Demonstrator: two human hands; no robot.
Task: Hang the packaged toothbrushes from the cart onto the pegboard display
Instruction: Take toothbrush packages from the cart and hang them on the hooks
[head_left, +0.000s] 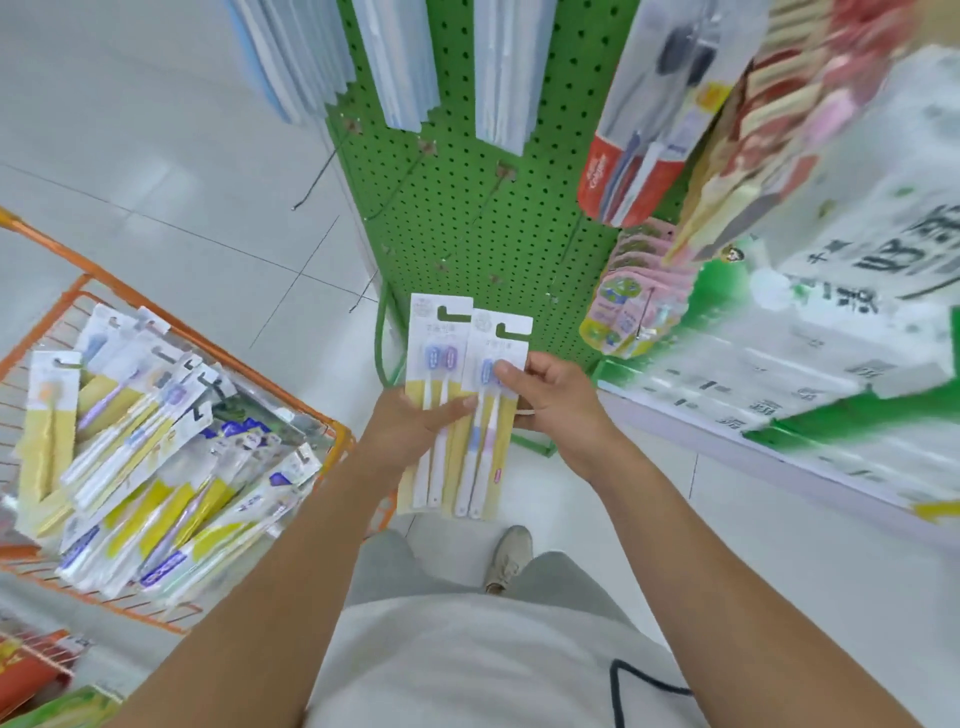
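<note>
Both hands held toothbrush packs low in front of the green pegboard (467, 218): the left hand (415, 421) lay with fingers across the left pack (434, 395), the right hand (550, 400) pinched the right pack (493, 415) with its thumb on the front. The bare hooks (395, 182) stood up at twelve o'clock, thin and long. I judged the overlapping packs might slip, or a hanger slot miss its hook. More packs waited in the orange cart (332, 436) at nine o'clock.
</note>
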